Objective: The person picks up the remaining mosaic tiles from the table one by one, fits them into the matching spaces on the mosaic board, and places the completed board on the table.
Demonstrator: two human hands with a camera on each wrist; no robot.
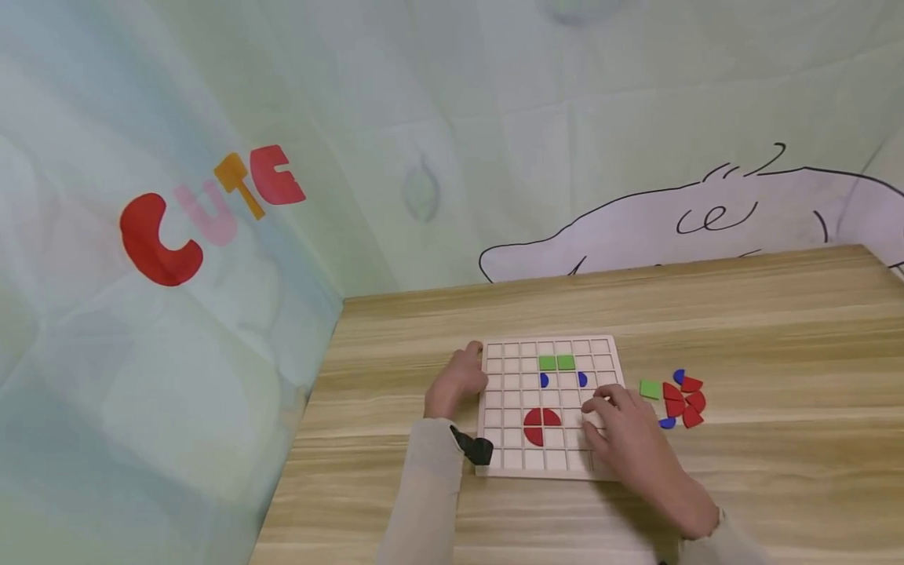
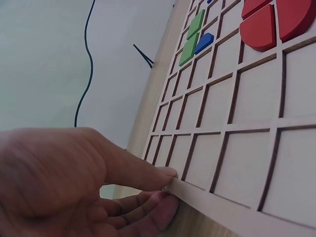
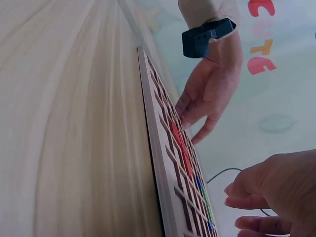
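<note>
A pale grid board (image 1: 512,464) lies on the table. My left hand (image 1: 457,383) grips its left edge; the left wrist view shows the thumb (image 2: 168,172) on the rim and the other fingers curled below it. Over the board's right side hovers my right hand (image 1: 628,439), fingers bent and apart, with nothing visible between them. On the board sit two green squares (image 1: 548,363), two blue half-circles (image 1: 544,380) and three red quarter-circles (image 1: 534,436) set around one grid crossing. The right hand and forearm hide the board's lower right corner.
Right of the board, loose pieces lie on the wooden table (image 1: 791,353): a green square (image 1: 650,390), two blue half-circles (image 1: 667,423) and several red quarter-circles (image 1: 692,417). A printed cloth (image 1: 339,102) hangs behind and to the left of the table. A black band (image 1: 475,447) circles the left wrist.
</note>
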